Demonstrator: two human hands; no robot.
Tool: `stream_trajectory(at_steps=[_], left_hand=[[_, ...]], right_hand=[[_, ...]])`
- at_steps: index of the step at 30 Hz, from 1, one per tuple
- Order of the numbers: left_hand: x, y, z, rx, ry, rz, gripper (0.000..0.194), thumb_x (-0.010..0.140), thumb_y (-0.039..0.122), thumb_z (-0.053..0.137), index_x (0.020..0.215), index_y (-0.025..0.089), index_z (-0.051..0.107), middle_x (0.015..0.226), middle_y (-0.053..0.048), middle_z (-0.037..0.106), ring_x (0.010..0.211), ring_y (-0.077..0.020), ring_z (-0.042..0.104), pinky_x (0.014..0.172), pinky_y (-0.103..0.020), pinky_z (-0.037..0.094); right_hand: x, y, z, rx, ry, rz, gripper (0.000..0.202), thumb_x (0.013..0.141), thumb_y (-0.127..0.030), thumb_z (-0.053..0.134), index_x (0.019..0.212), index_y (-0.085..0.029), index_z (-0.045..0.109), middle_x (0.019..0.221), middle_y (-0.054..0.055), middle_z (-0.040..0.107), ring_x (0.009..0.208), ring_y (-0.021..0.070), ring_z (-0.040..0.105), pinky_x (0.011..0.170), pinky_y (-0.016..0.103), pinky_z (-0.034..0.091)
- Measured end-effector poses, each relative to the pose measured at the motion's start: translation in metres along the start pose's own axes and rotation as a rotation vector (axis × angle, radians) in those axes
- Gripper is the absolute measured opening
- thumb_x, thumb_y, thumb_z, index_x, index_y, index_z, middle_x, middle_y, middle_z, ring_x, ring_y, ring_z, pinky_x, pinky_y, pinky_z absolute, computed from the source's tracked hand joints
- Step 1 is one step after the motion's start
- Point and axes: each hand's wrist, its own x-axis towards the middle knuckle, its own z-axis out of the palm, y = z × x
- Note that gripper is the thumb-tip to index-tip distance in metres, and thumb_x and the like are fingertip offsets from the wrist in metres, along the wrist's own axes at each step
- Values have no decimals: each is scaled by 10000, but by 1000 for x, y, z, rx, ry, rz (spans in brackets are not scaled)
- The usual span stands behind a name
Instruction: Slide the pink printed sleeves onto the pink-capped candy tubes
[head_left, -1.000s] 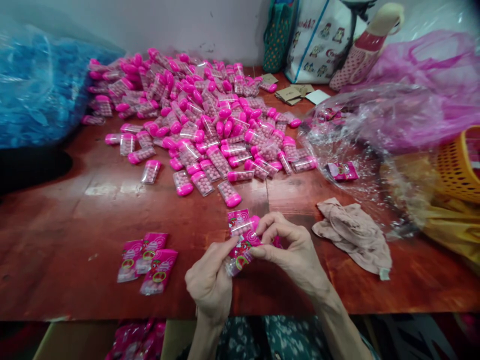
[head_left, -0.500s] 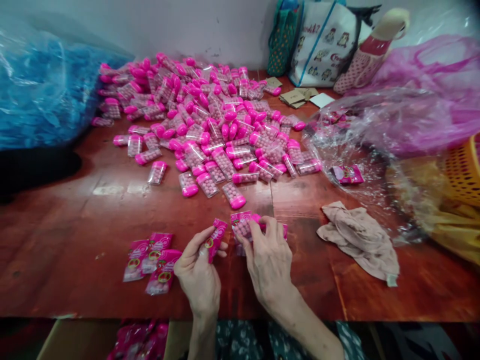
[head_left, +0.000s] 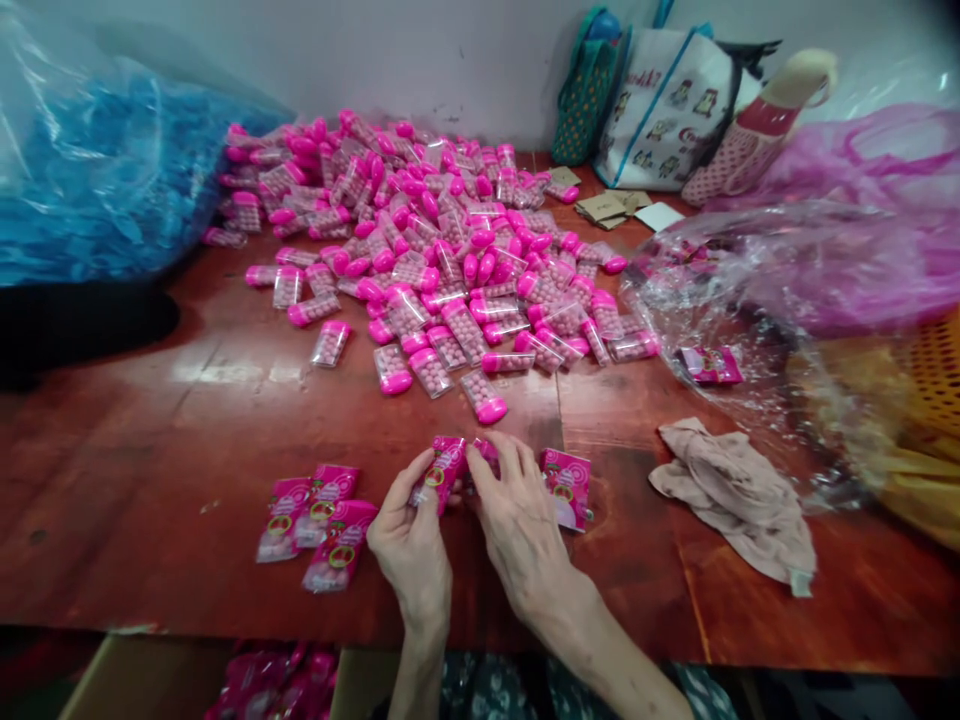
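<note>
Pinched between the thumb and fingers of my left hand (head_left: 416, 540) is a pink printed candy packet (head_left: 448, 462), held upright above the table. My right hand (head_left: 521, 515) is close beside it, fingers bent down around a pink candy container (head_left: 484, 455), which they mostly cover. Flat on the table just right of that hand lies another pink printed packet (head_left: 568, 485). To the left of my left hand, several filled candy packets (head_left: 341, 548) rest together, partly overlapping.
A large heap of clear containers with pink caps and pink candies (head_left: 450, 260) spreads across the back. At left is a bag of blue pieces (head_left: 105, 180). A crumpled cloth (head_left: 739, 500), clear plastic (head_left: 720, 300) and an orange basket (head_left: 937, 370) stand at right.
My right hand has drawn left, bringing its container up to the packet in my left hand. The packet on the right has come into fuller view. The whole view has shifted slightly.
</note>
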Motion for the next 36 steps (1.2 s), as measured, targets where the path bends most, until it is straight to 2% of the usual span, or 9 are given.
stream_trajectory(at_steps=[5, 9, 12, 17, 21, 24, 29, 33, 36], left_hand=[[3, -6, -5, 11, -11, -15, 249, 762, 149, 623, 996, 203, 686, 1025, -29, 698, 951, -179, 622, 852, -281, 480], [2, -9, 0, -33, -40, -56, 227, 763, 159, 632, 976, 200, 696, 990, -20, 714, 918, -163, 636, 829, -250, 490], [-2, -10, 7, -32, -76, -96, 215, 762, 159, 634, 964, 192, 702, 975, -21, 723, 901, -148, 644, 809, -214, 489], [-7, -10, 13, -152, -105, -184, 232, 775, 152, 614, 993, 187, 688, 975, -36, 724, 886, -165, 657, 815, -251, 498], [-6, -5, 17, -110, -23, -84, 260, 761, 127, 617, 1000, 203, 686, 986, -25, 719, 889, -162, 652, 819, -252, 495], [-4, 4, 22, 20, 36, 47, 268, 744, 140, 632, 999, 200, 690, 999, -30, 708, 908, -177, 644, 819, -259, 492], [-1, 17, 26, 144, -10, 154, 309, 711, 203, 650, 1018, 187, 688, 902, -43, 706, 793, -206, 660, 664, -270, 531], [-2, 18, 27, 198, -37, 213, 366, 709, 202, 641, 1074, 190, 662, 924, -56, 694, 735, -195, 654, 592, -252, 519], [-4, 17, 29, 218, -50, 242, 392, 717, 195, 629, 1108, 189, 642, 1008, -70, 669, 780, -204, 649, 637, -265, 518]], right_hand=[[-6, 2, 1, 149, 170, 172, 472, 837, -165, 529, 1285, -95, 397, 1224, 185, 451, 1113, 302, 456, 908, 439, 459], [-3, 1, 5, -66, 102, 246, 466, 854, -224, 506, 1272, -34, 428, 1013, 201, 560, 939, 346, 559, 763, 479, 508], [-2, 2, 11, -86, 144, 234, 443, 856, -175, 454, 1283, -58, 430, 996, 199, 601, 924, 339, 587, 759, 454, 512], [-1, 11, 10, 88, 252, 251, 414, 865, -148, 384, 1266, -68, 448, 1036, 205, 633, 903, 313, 625, 718, 423, 528], [-5, 14, -13, 381, 299, 380, 388, 864, -266, 476, 1223, -118, 486, 1045, 164, 648, 891, 277, 641, 755, 393, 522], [-13, 11, -30, 751, 117, 442, 336, 833, -319, 556, 1149, -206, 540, 905, 68, 665, 761, 206, 642, 687, 315, 523], [-25, 1, -36, 1436, -273, 463, 453, 762, -320, 658, 1177, -205, 515, 774, 9, 618, 521, 98, 553, 484, 214, 465], [-21, 3, -34, 1632, -326, 529, 586, 717, -295, 717, 1224, -169, 450, 746, -8, 615, 448, 70, 531, 470, 216, 478], [-15, 8, -34, 1639, -294, 528, 467, 712, -295, 727, 1112, -141, 540, 699, -9, 618, 446, 61, 515, 449, 187, 454]])
